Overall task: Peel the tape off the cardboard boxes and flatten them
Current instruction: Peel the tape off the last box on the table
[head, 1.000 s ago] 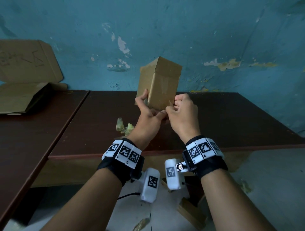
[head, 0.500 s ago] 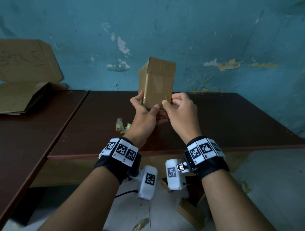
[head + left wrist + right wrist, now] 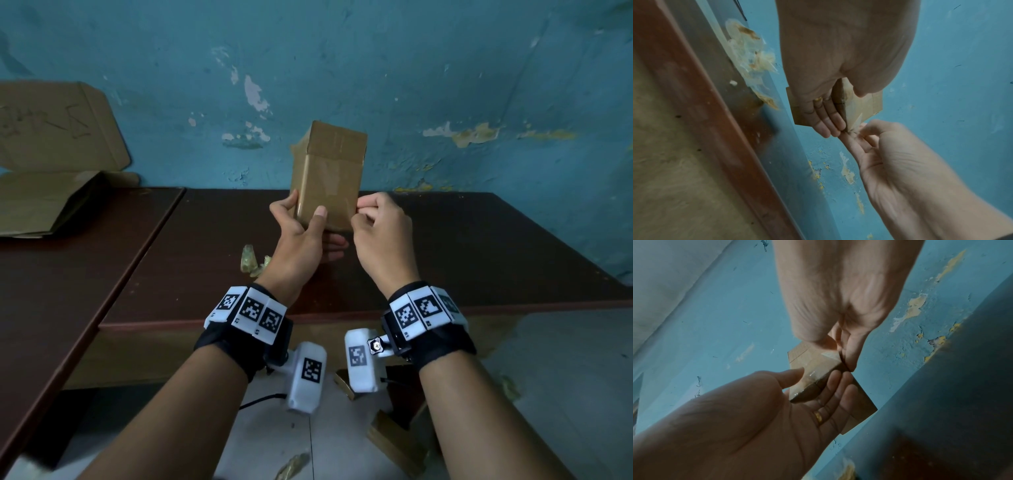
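A small brown cardboard box (image 3: 330, 171) stands upright in the air above the dark table (image 3: 479, 260), clear tape glinting on its near face. My left hand (image 3: 305, 226) holds its lower end, thumb on the near face and fingers under the bottom. My right hand (image 3: 371, 219) is at the box's lower right corner, thumb and forefinger pinching a lifted end of clear tape (image 3: 854, 124). The right wrist view shows the tape (image 3: 830, 356) peeled up beside my fingertips. The box (image 3: 813, 368) lies across my left palm there.
A wad of peeled tape (image 3: 251, 262) lies on the table left of my left wrist. Flattened cardboard (image 3: 44, 202) is stacked on the left table against the blue wall. Cardboard scraps (image 3: 394, 442) and tape bits lie on the floor below.
The box has turned so a broad taped face is towards me. My right hand has shifted from the bottom edge to the lower right corner and pinched the tape end.
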### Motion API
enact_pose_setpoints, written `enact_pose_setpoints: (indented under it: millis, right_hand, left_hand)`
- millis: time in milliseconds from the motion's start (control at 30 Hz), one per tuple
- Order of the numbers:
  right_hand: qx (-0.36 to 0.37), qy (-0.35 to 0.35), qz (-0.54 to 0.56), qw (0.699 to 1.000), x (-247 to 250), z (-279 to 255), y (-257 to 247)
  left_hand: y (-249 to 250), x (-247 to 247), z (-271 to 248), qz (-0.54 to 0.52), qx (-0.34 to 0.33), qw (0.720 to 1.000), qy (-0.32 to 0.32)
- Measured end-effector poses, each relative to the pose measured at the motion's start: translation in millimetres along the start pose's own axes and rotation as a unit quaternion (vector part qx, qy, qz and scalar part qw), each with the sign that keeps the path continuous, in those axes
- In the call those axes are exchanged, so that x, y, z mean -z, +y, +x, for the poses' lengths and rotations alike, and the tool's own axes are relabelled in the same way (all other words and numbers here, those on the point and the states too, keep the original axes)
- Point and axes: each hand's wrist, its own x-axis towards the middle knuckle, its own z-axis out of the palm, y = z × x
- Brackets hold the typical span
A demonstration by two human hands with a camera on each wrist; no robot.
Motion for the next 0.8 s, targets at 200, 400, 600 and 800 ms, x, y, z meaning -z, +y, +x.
enact_pose_setpoints:
  millis: [200,400,600,800]
  right_hand:
    - [-0.019,0.021,0.073,0.997,-3.7,-3.9,-1.1]
    - [0.005,0.002,-0.009,1.0,-3.6,-0.4,5.5]
    - [-0.001,-0.011,-0.013,1.0,1.0,0.8,4.5]
    - [-0.004,-0.019,-0.012,1.0,2.0,1.0,4.8]
  left_hand:
    - [1.2,-0.4,-1.0,-0.01,0.0,1.0,-0.004]
    - [-1.1,0.0,-0.8,-0.004,-0.005,1.0,-0.013]
    - [-0.6,1.2,-0.7,-0.017,-0.008,1.0,-0.004]
    - [0.4,1.7,-0.6,-0.017,-0.009,1.0,-0.002]
